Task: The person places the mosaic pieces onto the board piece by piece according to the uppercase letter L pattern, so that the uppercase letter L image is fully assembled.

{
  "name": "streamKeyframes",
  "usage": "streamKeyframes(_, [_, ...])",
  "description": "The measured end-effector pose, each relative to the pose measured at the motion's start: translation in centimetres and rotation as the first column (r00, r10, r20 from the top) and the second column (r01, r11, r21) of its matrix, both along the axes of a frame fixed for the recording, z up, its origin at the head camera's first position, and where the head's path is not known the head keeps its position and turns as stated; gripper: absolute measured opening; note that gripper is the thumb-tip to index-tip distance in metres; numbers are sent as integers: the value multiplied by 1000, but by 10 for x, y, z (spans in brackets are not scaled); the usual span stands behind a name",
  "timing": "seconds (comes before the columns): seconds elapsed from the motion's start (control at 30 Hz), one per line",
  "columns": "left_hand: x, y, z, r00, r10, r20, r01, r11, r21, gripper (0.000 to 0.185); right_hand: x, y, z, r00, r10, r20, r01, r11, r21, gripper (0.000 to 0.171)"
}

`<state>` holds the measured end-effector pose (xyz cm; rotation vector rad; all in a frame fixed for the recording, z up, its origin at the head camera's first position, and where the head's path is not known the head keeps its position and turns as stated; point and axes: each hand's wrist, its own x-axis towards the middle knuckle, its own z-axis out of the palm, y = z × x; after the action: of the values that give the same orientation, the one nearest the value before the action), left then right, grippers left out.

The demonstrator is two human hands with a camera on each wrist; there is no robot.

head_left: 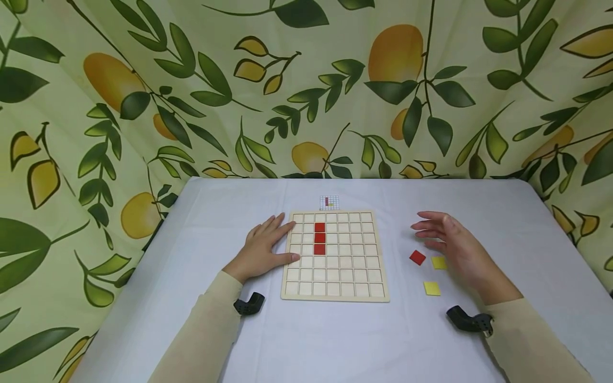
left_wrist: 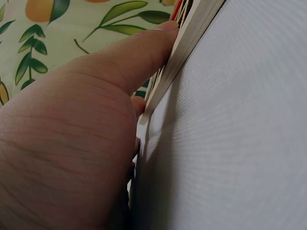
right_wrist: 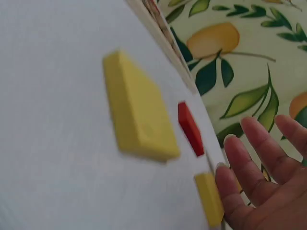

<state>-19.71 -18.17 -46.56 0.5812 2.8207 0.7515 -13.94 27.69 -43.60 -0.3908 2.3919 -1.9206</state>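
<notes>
A square wooden grid board (head_left: 333, 256) lies on the table, with red square tiles (head_left: 319, 238) filling three cells of one column. Along its left edge rests my left hand (head_left: 262, 248), thumb and fingertips touching the frame; the left wrist view shows the thumb (left_wrist: 144, 48) on the rim. My right hand (head_left: 455, 247) is raised to the right of the board, fingers extended and holding nothing. Below it lie a loose red tile (head_left: 417, 258) and two yellow tiles (head_left: 432, 288). In the right wrist view one yellow tile (right_wrist: 141, 110) is nearest the camera.
A small printed grid card (head_left: 329, 202) with red and yellow marks lies just behind the board. White cloth covers the table (head_left: 230, 207). A leaf-and-fruit patterned curtain (head_left: 306, 96) hangs behind it and at the sides. Each wrist carries a black device (head_left: 250, 304).
</notes>
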Motion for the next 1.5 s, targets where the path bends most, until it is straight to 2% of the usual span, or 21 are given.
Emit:
streamKeyframes(0.17, [-1,-1,-1,1000,0,-2,1,1000,6,95,-2,7,-8,997,-69,26,62,980,190,54])
streamKeyframes(0.37, [-1,-1,-1,1000,0,11,-1,1000,7,96,-5,12,-20,999,-45,-23,50,938,344,49])
streamKeyframes(0.53, [-2,-1,-1,1000,2,13,-2,1000,-1,96,-3,14,-23,1000,-25,8,20,926,378,51])
streamKeyframes(0.7, [-3,-1,-2,1000,5,9,-5,1000,1,95,-5,16,-24,1000,24,2,-22,908,417,43])
streamKeyframes(0.97, [-2,-1,-3,1000,9,9,-9,1000,4,95,-6,12,-25,999,-26,-26,36,855,517,22])
streamKeyframes(1.07, [-2,-1,-3,1000,11,12,-11,1000,7,95,-6,9,-24,999,-36,-31,47,854,519,16])
streamKeyframes(1.33, [-1,-1,-1,1000,4,11,-4,1000,8,95,-2,2,-22,998,-43,-39,57,854,517,20])
streamKeyframes(1.5, [-1,-1,-1,1000,3,9,-3,1000,11,94,-1,-2,-22,997,-72,-22,73,858,509,16])
